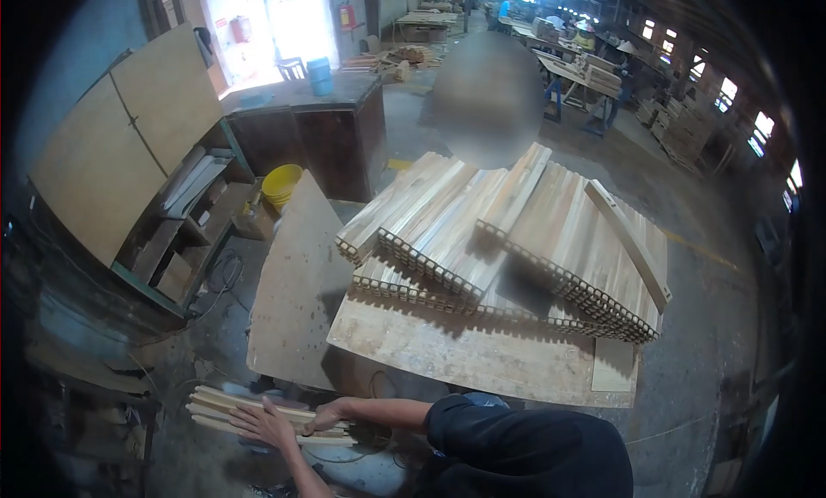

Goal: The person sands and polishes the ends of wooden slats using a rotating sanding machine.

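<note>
Low at the left of the head view is a loose bundle of narrow wooden strips, lying side by side. My left hand rests flat across the top of the strips with its fingers spread. Just right of it, my right hand is closed around the strips near their right end. The palm and fingertips of the right hand are partly hidden. What bears the bundle from below is hard to make out. My dark sleeve covers part of the floor beside the bundle.
A board-topped table carries stacked slotted wooden strips and a loose bar. A leaning panel, a yellow bucket and a cabinet stand left. A round blur hides part of the area behind the stacks. People work far back.
</note>
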### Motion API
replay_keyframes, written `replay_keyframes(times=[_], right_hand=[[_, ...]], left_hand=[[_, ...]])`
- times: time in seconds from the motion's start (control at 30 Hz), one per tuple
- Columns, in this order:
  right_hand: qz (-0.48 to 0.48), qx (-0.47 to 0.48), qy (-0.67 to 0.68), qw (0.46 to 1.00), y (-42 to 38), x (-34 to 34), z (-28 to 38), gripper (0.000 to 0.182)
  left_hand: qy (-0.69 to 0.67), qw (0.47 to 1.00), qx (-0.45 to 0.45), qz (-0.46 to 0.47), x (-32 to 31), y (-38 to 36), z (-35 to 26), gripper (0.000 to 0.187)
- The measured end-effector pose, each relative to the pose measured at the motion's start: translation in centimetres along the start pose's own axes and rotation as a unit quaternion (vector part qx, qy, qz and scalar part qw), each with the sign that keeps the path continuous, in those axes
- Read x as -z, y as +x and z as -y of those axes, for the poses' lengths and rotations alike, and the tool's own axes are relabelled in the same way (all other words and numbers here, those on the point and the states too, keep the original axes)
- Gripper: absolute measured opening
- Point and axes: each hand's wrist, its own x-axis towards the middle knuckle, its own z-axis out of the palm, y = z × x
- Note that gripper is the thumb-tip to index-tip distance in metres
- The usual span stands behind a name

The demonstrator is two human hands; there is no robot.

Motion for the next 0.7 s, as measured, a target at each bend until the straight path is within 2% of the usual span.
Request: replay_keyframes(times=[0.1, 0.13, 0.17, 0.2, 0.23, 0.27, 0.3, 0.33, 0.37, 0.5, 0.6, 0.7], right_hand=[[-0.016, -0.025, 0.016, 0.999, -0.3, -1.5, -2.3, 0.098], [0.003, -0.022, -0.018, 1.000, -0.5, -1.6, -4.1, 0.093], [0.000, -0.014, 0.027, 1.000, -4.0, -2.1, -3.5, 0.089], [0.000, 0.016, -0.001, 1.000, 2.2, -4.0, -11.9, 0.087], [0.031, -0.065, -0.038, 0.997, -2.7, -2.8, -9.0, 0.087], [-0.016, -0.024, 0.024, 0.999, -4.3, -3.9, -10.1, 0.088], [-0.006, -0.052, 0.022, 0.998, -6.0, -3.4, -9.6, 0.089], [0.005, -0.079, 0.020, 0.997, -7.7, -2.9, -9.0, 0.091], [-0.001, -0.100, 0.000, 0.995, -6.0, -3.3, -12.2, 0.090], [0.005, -0.144, -0.012, 0.990, -8.9, -2.7, -9.5, 0.092], [-0.032, -0.133, 0.005, 0.991, -8.1, -3.8, -12.3, 0.091], [-0.025, -0.121, -0.010, 0.992, -9.0, -3.8, -12.8, 0.092]], left_hand=[[0.016, 0.999, -0.014, 0.035, 0.4, -2.0, 0.3, 0.086], [-0.003, 0.998, -0.040, -0.041, -2.9, -3.3, 1.1, 0.088], [-0.092, 0.995, -0.015, -0.032, -3.7, -5.0, 0.6, 0.094], [-0.083, 0.995, -0.021, -0.042, -4.7, -6.9, 0.0, 0.101], [-0.163, 0.986, -0.003, -0.023, -1.7, -8.8, -1.7, 0.104], [-0.186, 0.982, 0.001, -0.005, -1.7, -10.1, -2.4, 0.103], [-0.228, 0.966, 0.031, 0.117, 2.6, -10.4, -3.3, 0.100], [-0.146, 0.988, -0.023, 0.037, -0.1, -12.2, -3.4, 0.097], [-0.131, 0.991, -0.027, 0.032, 0.1, -12.9, -3.8, 0.096], [-0.179, 0.983, -0.026, 0.037, -0.6, -14.4, -4.1, 0.098], [-0.184, 0.982, -0.033, 0.034, -0.4, -15.0, -4.3, 0.099], [-0.189, 0.980, -0.034, 0.050, -0.2, -15.9, -4.4, 0.098]])
